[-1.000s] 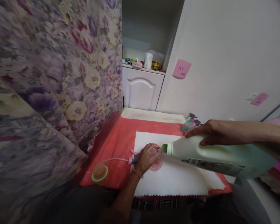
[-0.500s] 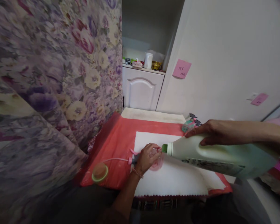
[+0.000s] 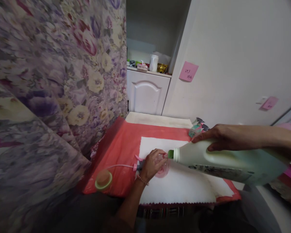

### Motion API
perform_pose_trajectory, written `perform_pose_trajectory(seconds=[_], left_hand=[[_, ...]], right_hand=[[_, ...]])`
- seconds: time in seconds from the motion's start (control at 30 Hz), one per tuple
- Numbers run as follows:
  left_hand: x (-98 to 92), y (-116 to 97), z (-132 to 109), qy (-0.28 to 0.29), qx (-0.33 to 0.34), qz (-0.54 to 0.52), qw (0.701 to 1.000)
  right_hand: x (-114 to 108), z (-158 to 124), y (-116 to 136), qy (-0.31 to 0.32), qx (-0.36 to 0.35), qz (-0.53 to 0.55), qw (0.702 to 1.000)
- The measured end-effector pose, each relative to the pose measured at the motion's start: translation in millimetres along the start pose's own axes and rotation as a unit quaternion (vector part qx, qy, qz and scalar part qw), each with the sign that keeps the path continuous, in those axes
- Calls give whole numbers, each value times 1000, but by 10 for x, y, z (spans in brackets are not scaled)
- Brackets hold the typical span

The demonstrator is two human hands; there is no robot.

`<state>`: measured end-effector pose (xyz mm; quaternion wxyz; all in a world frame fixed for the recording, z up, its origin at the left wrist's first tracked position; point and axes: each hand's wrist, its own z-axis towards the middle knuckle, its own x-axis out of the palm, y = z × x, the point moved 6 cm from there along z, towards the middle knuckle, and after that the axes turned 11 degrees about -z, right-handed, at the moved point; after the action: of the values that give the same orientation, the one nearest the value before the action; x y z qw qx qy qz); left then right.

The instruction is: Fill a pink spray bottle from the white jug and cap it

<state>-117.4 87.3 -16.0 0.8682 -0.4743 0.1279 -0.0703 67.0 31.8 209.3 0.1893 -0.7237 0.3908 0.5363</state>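
Note:
My left hand (image 3: 152,164) is closed around the neck of a clear pink spray bottle (image 3: 163,171) that stands on the white cloth (image 3: 177,187). My right hand (image 3: 218,138) grips a large pale green jug (image 3: 199,154) from above, tipped nearly level. The jug's green spout (image 3: 170,154) touches or nearly touches the bottle's mouth, which my fingers partly hide. Whether liquid is flowing, I cannot tell. Left of my hand lies the pink and grey spray head (image 3: 137,165) with its thin tube. A round cap with a light green rim (image 3: 103,180) sits on the red cover.
More spray bottles (image 3: 197,127) with dark heads stand at the table's back right. A red cover (image 3: 116,142) drapes the table. Floral curtain (image 3: 80,113) hangs at the left, close to the table. Behind is a white cabinet (image 3: 149,94) with a white canister (image 3: 154,63).

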Motion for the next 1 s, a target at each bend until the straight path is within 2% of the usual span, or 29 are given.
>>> perform_pose_trajectory(seconds=[0.77, 1.0], left_hand=[[-4, -2, 2, -3, 4, 8, 1000], [7, -15, 13, -1, 5, 5, 1000]], right_hand=[[9, 10, -2, 19, -16, -9, 1000], [-28, -4, 86, 23, -23, -4, 999]])
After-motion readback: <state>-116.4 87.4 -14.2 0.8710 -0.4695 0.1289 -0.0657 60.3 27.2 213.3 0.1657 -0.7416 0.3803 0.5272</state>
